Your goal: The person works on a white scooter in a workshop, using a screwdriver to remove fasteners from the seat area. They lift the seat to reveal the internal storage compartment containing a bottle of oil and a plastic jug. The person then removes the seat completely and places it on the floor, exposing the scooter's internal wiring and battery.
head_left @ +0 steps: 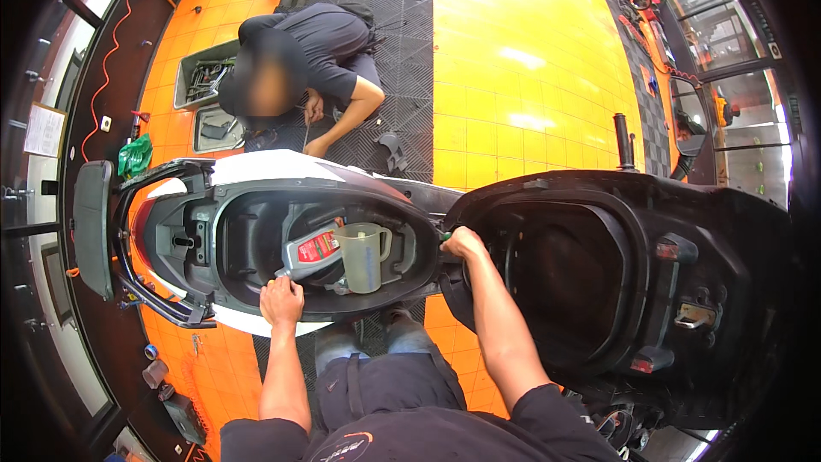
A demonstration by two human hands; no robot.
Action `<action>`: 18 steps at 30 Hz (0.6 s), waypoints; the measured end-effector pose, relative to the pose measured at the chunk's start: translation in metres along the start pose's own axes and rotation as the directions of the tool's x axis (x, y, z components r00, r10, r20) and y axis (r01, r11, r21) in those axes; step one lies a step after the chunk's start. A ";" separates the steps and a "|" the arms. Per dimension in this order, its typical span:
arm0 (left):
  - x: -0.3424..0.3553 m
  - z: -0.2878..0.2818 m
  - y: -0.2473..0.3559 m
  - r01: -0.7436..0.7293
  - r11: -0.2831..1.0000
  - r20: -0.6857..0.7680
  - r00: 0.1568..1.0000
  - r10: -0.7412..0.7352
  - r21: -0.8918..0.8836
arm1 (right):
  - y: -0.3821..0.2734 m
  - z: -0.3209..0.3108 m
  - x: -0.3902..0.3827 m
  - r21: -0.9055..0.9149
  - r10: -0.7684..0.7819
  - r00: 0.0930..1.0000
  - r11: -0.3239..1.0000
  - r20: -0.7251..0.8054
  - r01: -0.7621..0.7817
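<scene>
A scooter's under-seat storage compartment lies uncovered in front of me. My left hand is closed over its near rim. My right hand is closed at the compartment's right end, beside the seat hinge. A small green handle shows at its fingertips; the rest of that tool is hidden. Inside the compartment lies a grey oil bottle with a red label, tilted. Next to it stands a translucent measuring jug. The scooter seat is tipped open to the right, underside showing.
Across the scooter a person crouches, hands low near a dark plastic part. Grey bins with tools stand at that person's side. A backrest and grab rail stick out left. A handlebar grip rises behind the seat.
</scene>
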State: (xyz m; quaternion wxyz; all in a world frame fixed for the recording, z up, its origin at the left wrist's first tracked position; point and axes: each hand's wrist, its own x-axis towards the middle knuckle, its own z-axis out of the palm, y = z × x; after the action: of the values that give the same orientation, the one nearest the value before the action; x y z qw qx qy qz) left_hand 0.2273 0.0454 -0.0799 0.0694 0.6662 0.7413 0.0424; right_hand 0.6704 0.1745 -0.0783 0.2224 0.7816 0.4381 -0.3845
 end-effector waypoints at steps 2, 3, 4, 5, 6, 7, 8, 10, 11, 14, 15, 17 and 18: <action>-0.004 0.000 -0.003 0.008 1.000 -0.005 1.000 -0.008 0.008 | -0.011 -0.010 -0.022 -0.196 -0.078 0.996 0.978 -0.048 0.067; -0.004 0.002 -0.004 0.010 1.000 0.000 1.000 -0.010 0.004 | -0.006 0.001 -0.009 -0.451 -0.267 0.959 0.871 -0.098 0.196; -0.003 0.002 -0.002 0.005 1.000 0.006 1.000 -0.005 -0.004 | -0.005 0.001 -0.009 -0.561 -0.341 0.936 0.793 -0.089 0.236; -0.001 0.000 -0.003 0.005 1.000 -0.001 1.000 -0.005 -0.009 | -0.010 -0.005 -0.005 -0.664 -0.423 0.903 0.697 -0.077 0.270; -0.003 0.004 -0.004 0.001 1.000 -0.013 1.000 -0.001 -0.026 | -0.008 -0.007 0.002 -0.774 -0.541 0.841 0.526 0.016 0.353; -0.004 0.006 -0.004 -0.005 1.000 -0.001 1.000 0.005 -0.024 | -0.009 -0.011 0.009 -0.840 -0.567 0.818 0.391 0.102 0.376; -0.002 0.006 -0.005 -0.003 1.000 0.003 1.000 0.003 -0.014 | -0.011 -0.021 0.011 -0.825 -0.576 0.806 0.383 0.139 0.416; -0.004 0.000 -0.010 0.030 1.000 0.011 0.999 -0.030 -0.009 | -0.027 -0.038 -0.014 -0.640 -0.669 0.738 0.606 -0.089 0.472; -0.006 0.000 -0.010 0.028 0.999 -0.002 1.000 -0.028 -0.026 | -0.043 -0.043 -0.030 -0.404 -0.518 0.805 0.829 -0.290 0.388; -0.001 -0.002 -0.006 0.003 0.998 -0.032 0.999 -0.005 -0.070 | -0.043 -0.026 -0.024 -0.130 -0.425 0.738 0.896 -0.524 0.424; -0.001 -0.001 -0.007 0.009 0.997 -0.037 0.999 -0.012 -0.077 | -0.041 -0.017 -0.026 -0.159 -0.388 0.769 0.920 -0.508 0.359; -0.003 -0.001 -0.009 0.022 0.996 -0.051 0.998 -0.026 -0.086 | -0.057 -0.009 -0.050 -0.218 -0.311 0.818 0.948 -0.483 0.232; -0.003 -0.001 -0.009 0.022 0.995 -0.058 0.998 -0.028 -0.094 | -0.062 -0.013 -0.051 -0.172 -0.195 0.920 0.975 -0.341 0.143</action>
State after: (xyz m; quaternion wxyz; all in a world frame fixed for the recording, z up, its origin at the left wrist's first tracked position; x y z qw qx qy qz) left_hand 0.2189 0.0416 -0.0801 0.0791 0.6513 0.7486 0.0958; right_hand 0.6065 0.1891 -0.0300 0.1611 0.7792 0.5636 -0.2220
